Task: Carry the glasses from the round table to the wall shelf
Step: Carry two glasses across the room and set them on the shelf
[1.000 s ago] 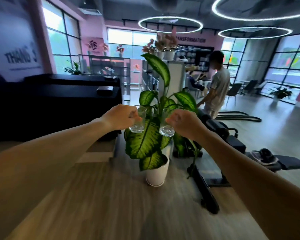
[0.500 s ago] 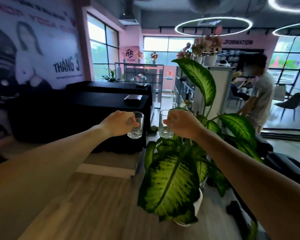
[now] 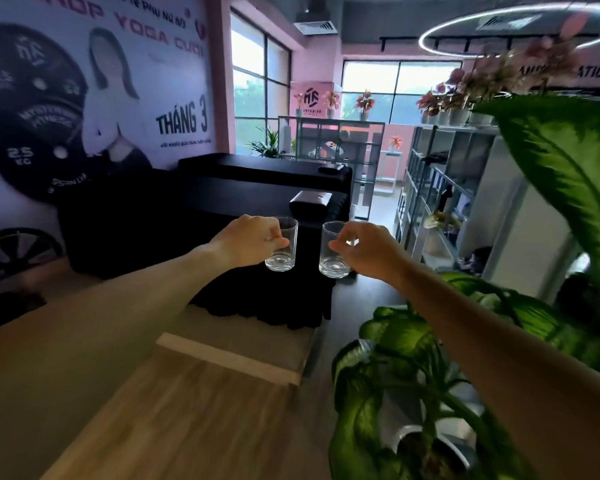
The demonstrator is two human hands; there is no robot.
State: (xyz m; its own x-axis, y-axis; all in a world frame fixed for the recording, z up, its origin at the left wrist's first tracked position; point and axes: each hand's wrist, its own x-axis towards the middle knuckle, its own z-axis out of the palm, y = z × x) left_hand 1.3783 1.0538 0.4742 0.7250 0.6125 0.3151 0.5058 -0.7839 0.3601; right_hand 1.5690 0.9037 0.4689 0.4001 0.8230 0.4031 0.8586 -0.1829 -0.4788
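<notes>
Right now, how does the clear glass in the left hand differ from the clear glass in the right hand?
The left hand grips the clear drinking glass on the left from its left side; the right hand grips the clear drinking glass on the right from its right side. The left glass sits slightly higher in the picture than the right glass. Both look empty, upright, alike in shape, and held apart from each other.

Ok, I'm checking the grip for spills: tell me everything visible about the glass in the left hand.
The left glass is a clear, straight-walled tumbler with a thick base, looking empty. It is held upright in mid-air, the left hand gripping its side. It hangs apart from the right glass, in front of a black-draped table.
</notes>
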